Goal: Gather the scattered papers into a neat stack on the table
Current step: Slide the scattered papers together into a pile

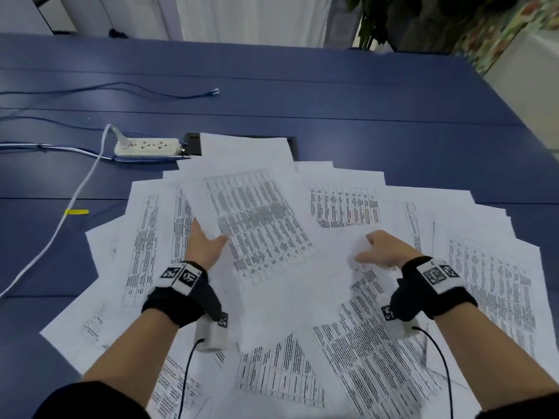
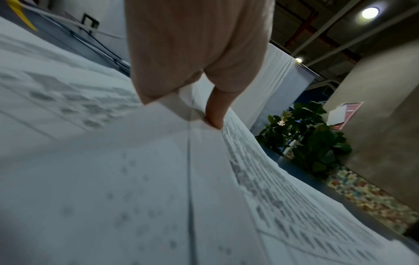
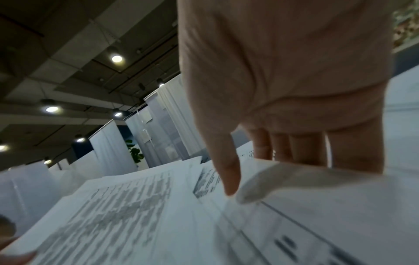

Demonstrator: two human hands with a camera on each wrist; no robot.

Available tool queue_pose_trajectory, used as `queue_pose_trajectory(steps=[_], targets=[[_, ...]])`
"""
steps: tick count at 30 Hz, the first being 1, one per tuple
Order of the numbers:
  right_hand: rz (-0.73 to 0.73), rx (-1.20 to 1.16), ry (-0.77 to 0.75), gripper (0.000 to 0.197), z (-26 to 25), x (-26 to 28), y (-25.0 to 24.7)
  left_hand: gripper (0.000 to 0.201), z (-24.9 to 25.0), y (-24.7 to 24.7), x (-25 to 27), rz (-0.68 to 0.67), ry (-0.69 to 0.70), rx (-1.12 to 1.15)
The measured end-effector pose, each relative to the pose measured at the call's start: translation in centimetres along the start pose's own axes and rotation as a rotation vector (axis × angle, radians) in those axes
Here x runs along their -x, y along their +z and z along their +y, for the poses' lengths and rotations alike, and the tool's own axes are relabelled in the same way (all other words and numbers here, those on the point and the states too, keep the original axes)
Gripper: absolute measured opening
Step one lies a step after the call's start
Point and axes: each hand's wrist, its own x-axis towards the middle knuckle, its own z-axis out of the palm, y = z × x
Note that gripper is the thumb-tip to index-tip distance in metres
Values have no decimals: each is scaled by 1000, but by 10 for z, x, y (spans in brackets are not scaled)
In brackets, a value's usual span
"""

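Several printed white papers (image 1: 348,207) lie fanned and overlapping on the blue table (image 1: 332,95), right in front of me. My left hand (image 1: 211,234) holds the left edge of a tilted sheet with a dense table print (image 1: 257,225). Its thumb (image 2: 216,111) presses on top, and the fingers are hidden under the sheet. My right hand (image 1: 373,247) grips the raised, curled edge of another sheet (image 3: 294,176) in the middle of the pile. Here the thumb (image 3: 229,175) lies on top and the fingers (image 3: 301,148) reach behind the edge.
A white power strip (image 1: 146,146) with its white cord (image 1: 75,201) lies at the left, beside a black cable hatch (image 1: 193,143) partly under the papers. A blue network cable (image 1: 151,90) runs across the far table. A plant (image 1: 384,19) stands beyond the far edge.
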Motion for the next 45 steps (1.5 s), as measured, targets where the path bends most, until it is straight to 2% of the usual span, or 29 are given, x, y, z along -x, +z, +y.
queue_pose_trajectory(steps=[3,7,10,11,12,14,15,16,18,21,23,26,28,29,32,33,35,37,41,45], targets=[[26,-75,-37,19,5,3,10,59,-8,-12,-1,-36,-33,-29],[254,-331,-27,9,-10,-3,8,58,-11,-25,2,-157,-50,-12],[353,-457,-38,2,-27,-12,4,63,-17,-30,9,-215,-91,-47],[356,-495,-45,5,-35,-9,4,67,-21,-29,9,-231,-118,-62],[335,-519,-47,18,-41,-7,4,69,-23,-28,12,-235,-119,-78],[291,-515,-13,43,-46,3,6,60,-22,-26,18,-227,-127,-89],[281,-485,3,49,-45,10,6,55,-23,-24,19,-224,-133,-85],[260,-465,15,51,-39,15,8,52,-23,-23,20,-225,-133,-81],[229,-446,41,42,-26,26,19,52,-24,-18,23,-257,-134,-86],[232,-658,54,9,-21,29,39,52,-25,0,33,-361,-123,-84],[215,-796,105,22,-28,22,44,53,-21,15,44,-434,-92,-156],[200,-797,171,52,-29,18,39,57,-21,22,42,-474,-35,-217],[140,-807,139,81,-18,16,38,49,-23,13,35,-397,29,-292],[124,-788,109,86,-13,17,38,49,-26,7,27,-319,47,-393],[99,-607,32,41,-17,21,45,67,-34,-26,8,-59,-6,-676],[118,-578,3,34,-22,20,48,77,-39,-40,-2,3,-55,-711],[183,-614,-31,32,-35,20,52,100,-50,-64,-23,95,-147,-716],[241,-656,-27,34,-43,14,55,111,-55,-81,-35,170,-174,-706],[307,-667,-26,34,-65,0,57,111,-54,-92,-47,314,-216,-614],[299,-668,-23,35,-85,-13,59,109,-54,-100,-63,271,-222,-658]])
